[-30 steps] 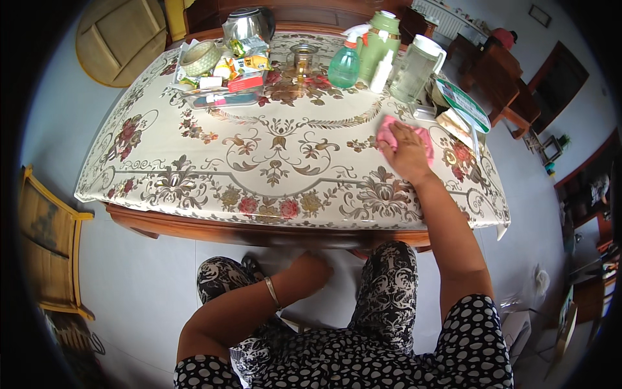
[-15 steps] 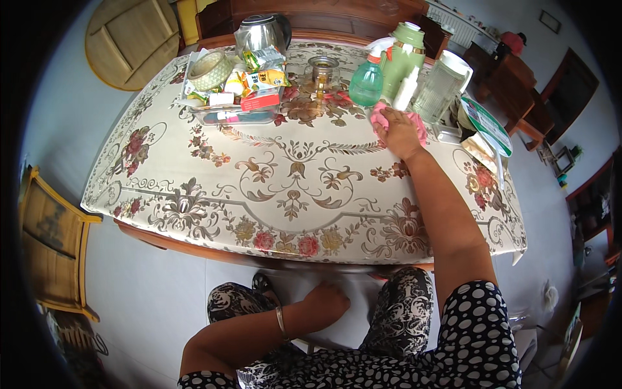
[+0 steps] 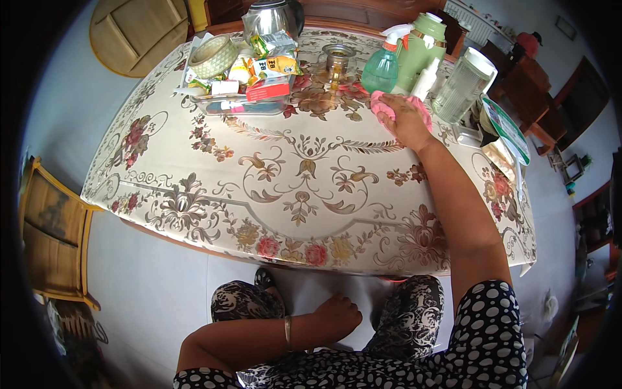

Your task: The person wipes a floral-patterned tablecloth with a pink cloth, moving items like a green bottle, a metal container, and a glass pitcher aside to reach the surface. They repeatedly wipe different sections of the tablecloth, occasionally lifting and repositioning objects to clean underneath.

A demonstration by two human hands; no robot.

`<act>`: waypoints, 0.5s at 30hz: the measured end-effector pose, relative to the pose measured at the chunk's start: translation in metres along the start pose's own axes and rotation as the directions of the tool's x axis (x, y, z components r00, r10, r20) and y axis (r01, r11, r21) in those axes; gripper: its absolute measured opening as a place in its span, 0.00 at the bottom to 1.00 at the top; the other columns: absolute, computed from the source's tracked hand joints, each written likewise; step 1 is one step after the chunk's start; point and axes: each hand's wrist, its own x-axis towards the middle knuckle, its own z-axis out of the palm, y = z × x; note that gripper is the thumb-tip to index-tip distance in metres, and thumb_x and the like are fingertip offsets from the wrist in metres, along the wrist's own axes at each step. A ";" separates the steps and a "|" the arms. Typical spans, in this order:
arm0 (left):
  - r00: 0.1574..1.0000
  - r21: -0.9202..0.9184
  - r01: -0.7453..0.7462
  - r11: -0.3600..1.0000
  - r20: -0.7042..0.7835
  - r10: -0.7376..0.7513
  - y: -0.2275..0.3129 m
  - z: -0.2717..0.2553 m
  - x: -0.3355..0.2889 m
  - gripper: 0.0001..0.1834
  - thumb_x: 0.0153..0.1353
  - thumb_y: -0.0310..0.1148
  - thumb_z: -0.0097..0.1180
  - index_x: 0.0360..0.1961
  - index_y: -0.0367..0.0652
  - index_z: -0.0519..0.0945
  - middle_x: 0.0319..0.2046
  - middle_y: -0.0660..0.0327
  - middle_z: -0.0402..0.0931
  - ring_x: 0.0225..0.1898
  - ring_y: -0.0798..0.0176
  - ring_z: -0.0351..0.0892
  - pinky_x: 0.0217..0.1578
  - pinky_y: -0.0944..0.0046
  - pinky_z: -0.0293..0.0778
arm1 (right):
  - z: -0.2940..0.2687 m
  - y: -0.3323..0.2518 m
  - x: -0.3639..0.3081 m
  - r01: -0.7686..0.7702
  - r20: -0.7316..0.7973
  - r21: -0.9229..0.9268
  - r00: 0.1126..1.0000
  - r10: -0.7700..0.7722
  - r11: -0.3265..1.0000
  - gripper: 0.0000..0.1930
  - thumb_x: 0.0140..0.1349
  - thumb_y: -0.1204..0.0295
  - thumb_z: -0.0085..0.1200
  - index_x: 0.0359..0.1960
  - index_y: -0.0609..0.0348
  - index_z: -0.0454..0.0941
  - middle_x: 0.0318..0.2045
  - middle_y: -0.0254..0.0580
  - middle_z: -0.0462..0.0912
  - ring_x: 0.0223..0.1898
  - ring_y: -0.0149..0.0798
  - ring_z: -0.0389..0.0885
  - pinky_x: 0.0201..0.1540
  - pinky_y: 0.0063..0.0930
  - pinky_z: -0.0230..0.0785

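Head view: your right hand (image 3: 409,123) lies palm down over a pink cloth (image 3: 376,104), though whether the fingers pinch it cannot be told, while your left hand (image 3: 338,319) is loosely curled well apart from it, nothing visible inside. The cloth, bunched on the flowered tablecloth (image 3: 363,204) just in front of the green spray bottle (image 3: 380,71) and small white bottle (image 3: 425,82), looks light, soft and prone to wrinkle, likely best held under a spread palm at its middle. Beyond, to the right, stands a clear jug (image 3: 457,92), probably heavier and breakable if glass.
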 end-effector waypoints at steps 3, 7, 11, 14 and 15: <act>1.000 -0.006 0.000 1.000 -0.023 -0.001 -0.001 -0.003 0.000 0.04 0.46 0.30 0.55 0.24 0.43 0.78 0.23 0.62 0.76 0.29 0.61 0.77 0.35 0.61 0.69 | 0.005 0.004 0.010 -0.050 0.029 -0.014 0.998 0.050 0.999 0.23 0.62 0.54 0.50 0.55 0.50 0.73 0.57 0.37 0.73 0.59 0.43 0.69 0.60 0.43 0.58; 1.000 0.000 -0.001 1.000 -0.016 0.001 -0.001 -0.007 0.001 0.04 0.46 0.30 0.55 0.25 0.42 0.78 0.24 0.62 0.76 0.29 0.61 0.76 0.35 0.61 0.69 | 0.012 0.004 0.020 -0.148 0.030 -0.087 0.988 0.151 0.985 0.24 0.62 0.52 0.49 0.56 0.48 0.72 0.58 0.36 0.73 0.60 0.44 0.68 0.61 0.45 0.57; 1.000 0.000 0.012 1.000 -0.027 -0.012 -0.003 0.005 0.000 0.04 0.46 0.30 0.55 0.24 0.43 0.78 0.23 0.61 0.76 0.29 0.61 0.76 0.34 0.60 0.69 | 0.015 -0.013 0.023 -0.226 -0.011 -0.164 0.974 0.227 0.960 0.25 0.62 0.51 0.48 0.56 0.52 0.72 0.59 0.39 0.72 0.60 0.46 0.67 0.61 0.48 0.56; 0.994 -0.025 0.000 1.000 -0.106 -0.002 -0.004 0.030 0.000 0.03 0.45 0.29 0.55 0.23 0.43 0.78 0.23 0.61 0.76 0.28 0.61 0.76 0.34 0.60 0.69 | 0.012 -0.057 0.022 -0.289 -0.010 -0.235 0.956 0.295 0.928 0.26 0.63 0.52 0.45 0.55 0.57 0.71 0.59 0.44 0.71 0.60 0.47 0.67 0.61 0.50 0.55; 0.991 -0.035 -0.007 0.999 -0.136 0.002 -0.005 0.039 0.000 0.03 0.45 0.29 0.55 0.22 0.43 0.77 0.22 0.61 0.76 0.28 0.61 0.76 0.34 0.60 0.69 | 0.017 -0.064 0.022 -0.225 -0.006 -0.211 0.973 0.229 0.951 0.26 0.63 0.52 0.45 0.55 0.57 0.71 0.59 0.44 0.71 0.60 0.47 0.67 0.61 0.50 0.55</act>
